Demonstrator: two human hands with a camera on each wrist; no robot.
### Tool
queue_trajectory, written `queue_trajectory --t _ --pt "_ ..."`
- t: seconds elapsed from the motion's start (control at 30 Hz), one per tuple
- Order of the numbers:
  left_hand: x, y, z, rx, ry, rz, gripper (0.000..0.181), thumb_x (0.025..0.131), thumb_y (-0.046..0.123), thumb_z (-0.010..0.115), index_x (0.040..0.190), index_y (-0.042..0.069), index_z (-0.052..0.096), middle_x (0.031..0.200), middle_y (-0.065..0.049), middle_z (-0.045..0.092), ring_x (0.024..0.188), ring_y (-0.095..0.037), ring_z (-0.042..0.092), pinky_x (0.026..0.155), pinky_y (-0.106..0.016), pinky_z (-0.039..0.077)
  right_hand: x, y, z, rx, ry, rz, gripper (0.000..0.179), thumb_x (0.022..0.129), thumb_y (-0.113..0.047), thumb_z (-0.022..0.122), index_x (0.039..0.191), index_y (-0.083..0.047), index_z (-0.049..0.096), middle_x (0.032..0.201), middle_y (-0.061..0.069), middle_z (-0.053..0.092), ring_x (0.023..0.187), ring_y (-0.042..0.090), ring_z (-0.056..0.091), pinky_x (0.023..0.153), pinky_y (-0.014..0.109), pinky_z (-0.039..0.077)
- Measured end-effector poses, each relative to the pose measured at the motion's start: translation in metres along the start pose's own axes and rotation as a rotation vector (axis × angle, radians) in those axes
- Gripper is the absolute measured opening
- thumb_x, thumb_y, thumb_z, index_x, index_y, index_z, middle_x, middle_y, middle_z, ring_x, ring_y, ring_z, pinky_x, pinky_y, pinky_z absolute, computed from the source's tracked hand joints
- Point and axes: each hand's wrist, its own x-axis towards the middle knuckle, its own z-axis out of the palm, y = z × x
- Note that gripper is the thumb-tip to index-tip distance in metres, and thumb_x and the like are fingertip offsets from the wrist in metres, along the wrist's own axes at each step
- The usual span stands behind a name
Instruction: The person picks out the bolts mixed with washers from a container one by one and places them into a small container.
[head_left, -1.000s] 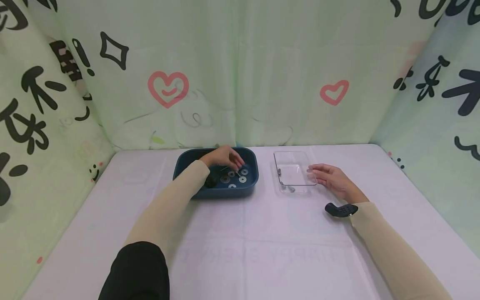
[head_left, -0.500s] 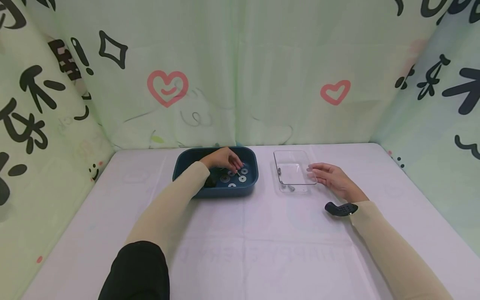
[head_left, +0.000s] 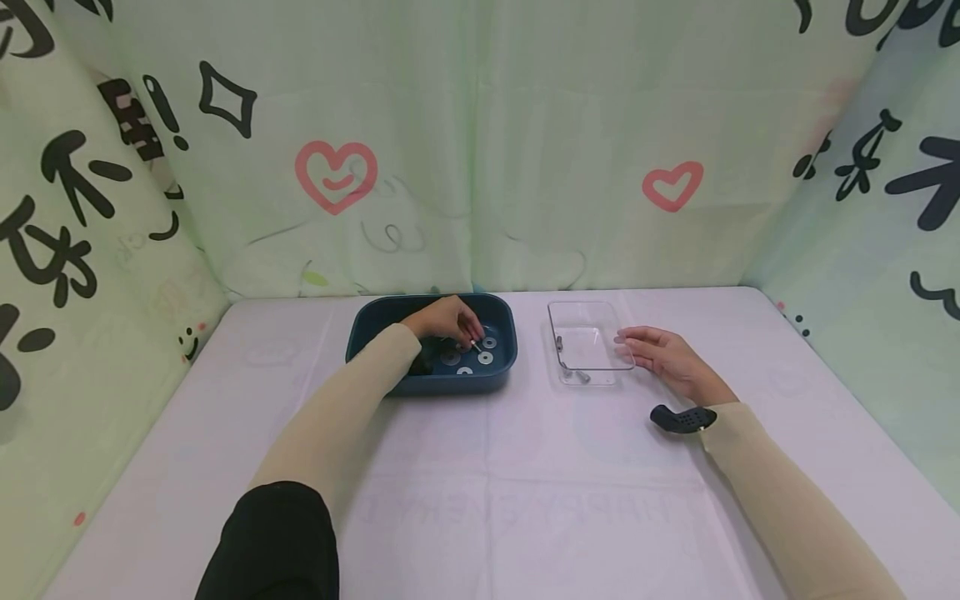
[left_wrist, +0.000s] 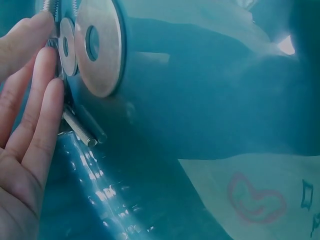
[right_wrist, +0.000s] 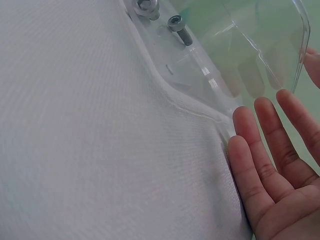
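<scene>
My left hand [head_left: 446, 321] reaches into a dark blue bin [head_left: 450, 386]. Its thumb and fingertips pinch a threaded bolt [left_wrist: 51, 9], mostly covered by the thumb in the left wrist view. Close beside them are a large flat washer [left_wrist: 109, 70] and a smaller washer [left_wrist: 70, 64]. Another bolt [left_wrist: 81, 131] lies just below the fingertips. My right hand [head_left: 667, 358] touches the right side of a clear plastic box [head_left: 596, 369] with nearly straight fingers, the thumb near the rim. Inside the box are a socket-head screw [right_wrist: 180, 31] and a bolt with a nut [right_wrist: 146, 6].
Both containers stand toward the back of a table with a white cloth [head_left: 487, 500]. A green printed curtain [head_left: 525, 167] rises right behind them and along both sides. A black strap [head_left: 682, 419] sits on the right wrist.
The left fingertips have dipped slightly inside the bin, with a bit of metal showing at them. The right hand and the clear box stay in place.
</scene>
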Motion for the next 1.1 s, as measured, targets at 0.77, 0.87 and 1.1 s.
queue_trajectory --t 0.77,0.87,1.1 --pt "0.0029 0.0004 0.0027 0.106 0.007 0.004 0.020 0.074 -0.004 0.074 0.093 0.001 0.072 0.090 -0.011 0.072 0.074 -0.012 0.064 0.074 -0.023 0.055 -0.0003 0.0014 -0.0018 0.106 -0.044 -0.039 0.015 0.092 -0.016 0.059 0.107 -0.019 0.058 0.100 -0.019 0.066 0.092 -0.002 0.063 0.080 0.013 0.050" --pt "0.0030 0.0002 0.0032 0.112 0.012 0.006 0.020 0.074 -0.004 0.074 0.093 0.001 0.072 0.089 -0.011 0.072 0.073 -0.011 0.064 0.074 -0.023 0.055 -0.0003 0.0017 -0.0019 0.096 -0.042 -0.040 0.016 0.092 -0.016 0.059 0.109 -0.019 0.057 0.100 -0.020 0.066 0.092 -0.003 0.062 0.081 0.013 0.050" --pt "0.0033 -0.0018 0.0022 0.108 0.017 0.000 0.018 0.074 -0.002 0.075 0.091 0.002 0.073 0.088 -0.010 0.072 0.072 -0.011 0.064 0.073 -0.022 0.055 0.0001 0.0010 -0.0009 0.103 -0.041 -0.046 0.013 0.093 -0.016 0.059 0.105 -0.021 0.058 0.099 -0.020 0.066 0.090 -0.003 0.062 0.079 0.012 0.050"
